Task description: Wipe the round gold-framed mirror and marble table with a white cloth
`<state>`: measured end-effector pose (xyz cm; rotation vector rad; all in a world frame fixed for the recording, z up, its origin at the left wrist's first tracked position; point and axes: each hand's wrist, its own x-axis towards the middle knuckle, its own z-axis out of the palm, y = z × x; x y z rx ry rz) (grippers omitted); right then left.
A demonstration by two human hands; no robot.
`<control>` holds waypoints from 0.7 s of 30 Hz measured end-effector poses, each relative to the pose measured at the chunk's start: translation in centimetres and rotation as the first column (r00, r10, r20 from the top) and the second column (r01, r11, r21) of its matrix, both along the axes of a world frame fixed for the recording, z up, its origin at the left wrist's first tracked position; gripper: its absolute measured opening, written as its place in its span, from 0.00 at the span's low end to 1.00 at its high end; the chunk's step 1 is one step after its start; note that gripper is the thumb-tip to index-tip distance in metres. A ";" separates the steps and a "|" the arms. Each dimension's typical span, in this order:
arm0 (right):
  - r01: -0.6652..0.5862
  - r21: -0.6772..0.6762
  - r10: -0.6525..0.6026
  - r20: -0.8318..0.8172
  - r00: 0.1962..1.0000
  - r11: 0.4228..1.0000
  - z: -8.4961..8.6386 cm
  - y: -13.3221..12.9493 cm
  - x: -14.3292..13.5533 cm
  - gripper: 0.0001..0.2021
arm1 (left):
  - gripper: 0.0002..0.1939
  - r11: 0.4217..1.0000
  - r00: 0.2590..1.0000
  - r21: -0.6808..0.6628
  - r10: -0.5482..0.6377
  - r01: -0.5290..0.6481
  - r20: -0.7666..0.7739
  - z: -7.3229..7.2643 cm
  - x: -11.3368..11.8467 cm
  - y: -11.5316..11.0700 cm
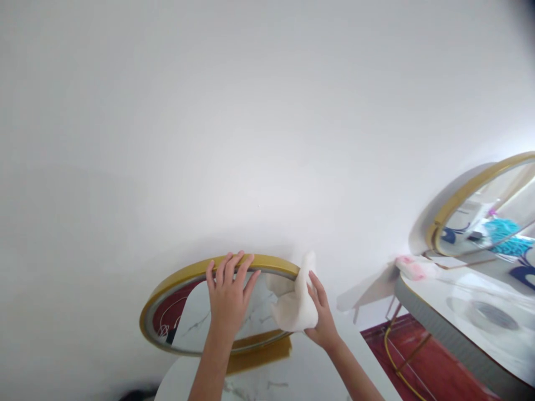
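A round mirror (189,312) with a gold frame stands on a white marbled tabletop (267,384) in front of the wall. My left hand (229,289) grips its top rim, fingers hooked over the gold edge and thumb lying toward the glass. At the rim's right side, my right hand (321,314) holds a bunched white cloth (296,309) wrapped over the frame. Part of the cloth lies against the glass, where its reflection shows. The fingertips of my right hand are partly hidden behind the cloth.
A plain white wall (259,122) rises behind the mirror. On the right stands another table (455,312) with a second gold-framed mirror (455,203) and a pink-and-white packet (418,268). Its gold leg (395,348) rests on a red floor (443,362).
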<state>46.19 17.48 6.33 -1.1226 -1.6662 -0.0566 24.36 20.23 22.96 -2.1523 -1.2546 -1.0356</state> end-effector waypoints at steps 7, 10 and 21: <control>0.025 -0.069 -0.028 -0.046 0.999 0.997 1.6 -0.2 -0.5 0.38 | 0.16 0.998 0.999 0.026 0.048 -0.048 0.006 -0.3 0.4 0.0; 0.021 -0.016 -0.021 0.036 0.999 1.000 3.8 0.2 -0.9 0.36 | 0.15 0.998 0.998 0.014 0.067 -0.067 0.012 -0.2 0.5 -0.3; -0.022 -0.106 -0.028 -0.445 0.895 0.994 -4.8 0.4 -0.4 0.39 | 0.13 0.996 0.996 -0.023 0.086 -0.085 0.017 0.3 1.3 -0.6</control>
